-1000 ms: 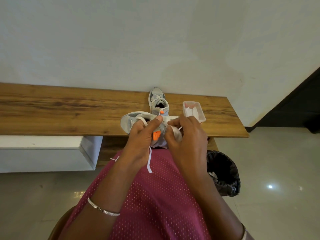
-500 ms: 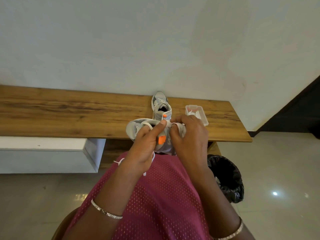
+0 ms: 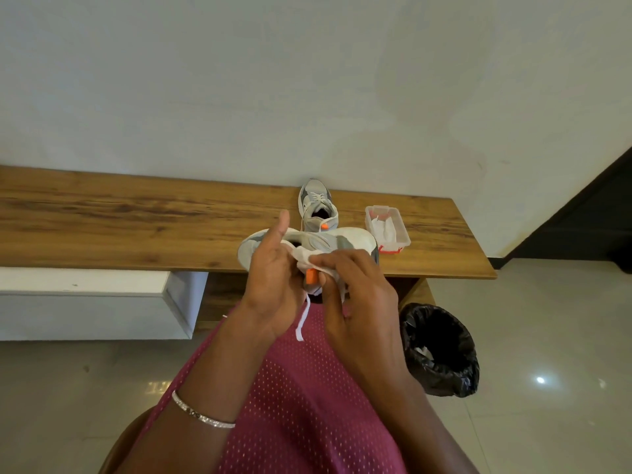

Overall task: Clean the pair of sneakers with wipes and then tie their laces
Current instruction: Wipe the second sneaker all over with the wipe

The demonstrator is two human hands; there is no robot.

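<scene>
Worktop (image 3: 136, 230) is carrying the second sneaker (image 3: 318, 206). Left hand (image 3: 273, 278) is gripping the held sneaker (image 3: 321, 241) sideways at its front edge, thumb raised. Right hand (image 3: 355, 289) is pinching a wipe (image 3: 307, 265) against it. Likely wiping; lace (image 3: 302, 323) is dangling, needing tying next.

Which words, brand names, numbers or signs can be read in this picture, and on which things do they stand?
No text can be read anywhere.
The held sneaker: no legible brand; its orange tab shows no letters.
The second sneaker on the bench: nothing legible.
The wipes box: red parts at its near end, no text legible.
The wipe: blank.
</scene>
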